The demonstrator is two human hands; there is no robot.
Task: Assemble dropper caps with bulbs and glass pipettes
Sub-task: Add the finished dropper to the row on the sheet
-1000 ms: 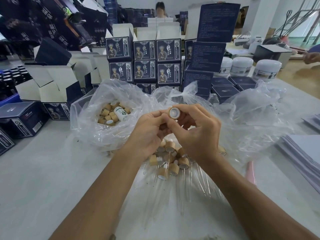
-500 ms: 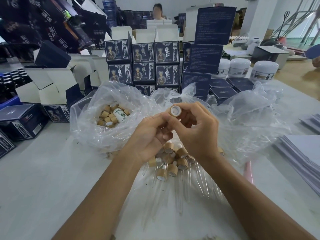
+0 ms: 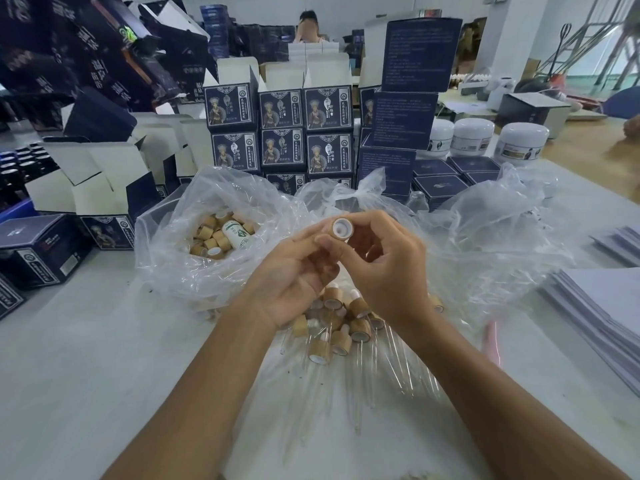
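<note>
Both hands meet above the table's middle around one wooden dropper cap (image 3: 341, 229), whose white inside faces me. My right hand (image 3: 384, 271) pinches the cap between thumb and fingers. My left hand (image 3: 294, 275) has its fingers curled at the cap's left side; what they grip is hidden. Below the hands lies a pile of assembled droppers (image 3: 341, 323) with wooden caps, white bulbs and glass pipettes (image 3: 391, 372) on clear plastic. A clear bag (image 3: 173, 268) at the left holds several loose wooden caps (image 3: 211, 237) and a small white bottle (image 3: 237, 234).
Stacked dark-blue printed boxes (image 3: 282, 133) stand behind the bags, with open white-flapped cartons (image 3: 100, 178) at the left. White jars (image 3: 521, 143) sit at the back right. A stack of paper sheets (image 3: 602, 306) lies on the right. A second clear bag (image 3: 485, 230) spreads right of my hands.
The cap has stayed between both hands and turned slightly, its white inside now facing me more fully. The hands have shifted only a little.
</note>
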